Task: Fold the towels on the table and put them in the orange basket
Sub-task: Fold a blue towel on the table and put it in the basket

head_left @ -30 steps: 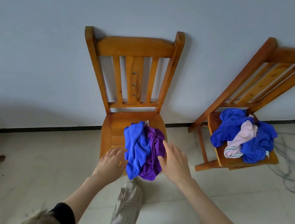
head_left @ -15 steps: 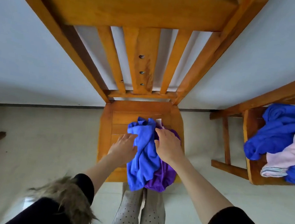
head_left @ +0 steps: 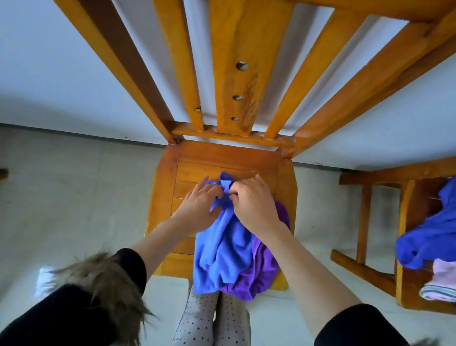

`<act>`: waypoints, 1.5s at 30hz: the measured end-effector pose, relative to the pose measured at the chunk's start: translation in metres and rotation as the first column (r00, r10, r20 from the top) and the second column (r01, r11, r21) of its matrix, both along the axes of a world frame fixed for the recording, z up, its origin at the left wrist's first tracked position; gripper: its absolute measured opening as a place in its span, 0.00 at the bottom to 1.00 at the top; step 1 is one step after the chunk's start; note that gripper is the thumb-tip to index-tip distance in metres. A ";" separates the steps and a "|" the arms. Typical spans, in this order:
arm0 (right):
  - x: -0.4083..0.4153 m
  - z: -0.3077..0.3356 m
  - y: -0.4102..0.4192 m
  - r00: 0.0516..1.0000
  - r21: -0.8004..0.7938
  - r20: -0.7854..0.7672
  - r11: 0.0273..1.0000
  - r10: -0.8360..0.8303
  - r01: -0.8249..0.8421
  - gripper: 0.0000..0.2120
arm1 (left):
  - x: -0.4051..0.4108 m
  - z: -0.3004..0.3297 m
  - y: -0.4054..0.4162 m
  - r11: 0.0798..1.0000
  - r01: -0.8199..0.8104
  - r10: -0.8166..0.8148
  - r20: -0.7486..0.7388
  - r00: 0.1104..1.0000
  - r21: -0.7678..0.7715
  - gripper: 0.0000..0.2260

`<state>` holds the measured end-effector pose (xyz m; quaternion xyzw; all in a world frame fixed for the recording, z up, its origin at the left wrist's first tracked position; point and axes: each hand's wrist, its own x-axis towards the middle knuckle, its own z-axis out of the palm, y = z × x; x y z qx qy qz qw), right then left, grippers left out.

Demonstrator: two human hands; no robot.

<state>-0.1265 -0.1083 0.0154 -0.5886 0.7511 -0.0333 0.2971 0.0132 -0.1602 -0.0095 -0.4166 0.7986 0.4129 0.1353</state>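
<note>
A crumpled blue towel (head_left: 220,251) lies over a purple towel (head_left: 264,271) on the seat of a wooden chair (head_left: 167,194) right in front of me, both hanging over the seat's front edge. My right hand (head_left: 254,204) grips the blue towel's far end with curled fingers. My left hand (head_left: 199,206) touches the same end from the left, its fingers fairly straight. No orange basket is in view.
A second wooden chair (head_left: 408,250) stands at the right and carries a heap of blue towels (head_left: 448,226) and a pale pink one (head_left: 453,278). The near chair's tall slatted back (head_left: 242,60) rises close to my head. My legs stand against the seat's front.
I have leaned in closer over the chair. Both hands slid up to the blue towel's far end, and my right hand closed its fingers on it.
</note>
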 end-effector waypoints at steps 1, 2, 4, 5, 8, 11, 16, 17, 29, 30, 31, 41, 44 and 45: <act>-0.001 0.012 -0.002 0.998 -0.030 0.057 0.999 -0.008 0.010 0.10 | 0.002 0.009 -0.001 0.997 -0.071 0.072 -0.049 0.996 0.019 0.12; -0.003 0.025 -0.005 0.993 -0.054 0.116 0.998 -0.013 0.019 0.08 | 0.006 0.020 -0.002 0.990 -0.142 0.143 -0.080 0.986 0.026 0.10; -0.005 0.053 -0.011 0.975 -0.085 0.219 0.995 -0.029 0.049 0.07 | 0.013 0.047 -0.005 0.970 -0.245 0.244 -0.119 0.963 0.002 0.09; -0.005 0.067 -0.015 0.966 -0.096 0.256 0.993 -0.043 0.070 0.07 | 0.017 0.062 -0.007 0.960 -0.278 0.272 -0.153 0.950 -0.020 0.09; -0.006 0.109 -0.024 0.939 -0.121 0.329 0.983 -0.095 0.142 0.06 | 0.027 0.108 -0.015 0.935 -0.342 0.308 -0.259 0.915 -0.096 0.07; -0.007 0.152 -0.026 0.937 -0.180 0.336 0.970 -0.096 0.163 0.05 | 0.037 0.156 -0.022 0.914 -0.362 0.289 -0.334 0.897 -0.182 0.08; -0.002 0.233 -0.030 0.956 -0.314 0.294 0.945 0.002 0.094 0.05 | 0.040 0.236 -0.030 0.904 -0.308 0.159 -0.437 0.885 -0.296 0.08; 0.000 0.249 -0.031 0.960 -0.343 0.280 0.936 0.020 0.080 0.05 | 0.039 0.251 -0.030 0.902 -0.307 0.152 -0.445 0.883 -0.302 0.07; -0.001 0.379 -0.020 0.979 -0.562 0.190 0.826 0.077 0.044 0.06 | 0.047 0.434 -0.038 0.725 -0.480 0.026 -0.677 0.736 -0.494 0.04; -0.002 0.383 -0.018 0.979 -0.558 0.193 0.828 0.062 0.057 0.07 | 0.049 0.445 -0.037 0.703 -0.503 0.026 -0.689 0.724 -0.503 0.04; -0.004 0.387 -0.015 0.980 -0.554 0.195 0.829 0.043 0.074 0.07 | 0.051 0.455 -0.035 0.677 -0.531 0.035 -0.698 0.716 -0.510 0.05; 0.011 0.446 -0.017 0.979 -0.616 0.173 0.787 0.104 0.025 0.06 | 0.071 0.473 -0.016 0.736 -0.366 0.106 -0.437 0.893 -0.569 0.16; 0.029 0.462 -0.021 0.971 -0.634 0.185 0.773 0.151 0.001 0.06 | 0.056 0.469 -0.001 0.817 -0.396 0.124 -0.544 0.830 -0.419 0.13; 0.032 0.465 -0.022 0.970 -0.637 0.185 0.771 0.155 -0.002 0.06 | 0.053 0.469 0.001 0.800 -0.435 0.147 -0.568 0.810 -0.414 0.08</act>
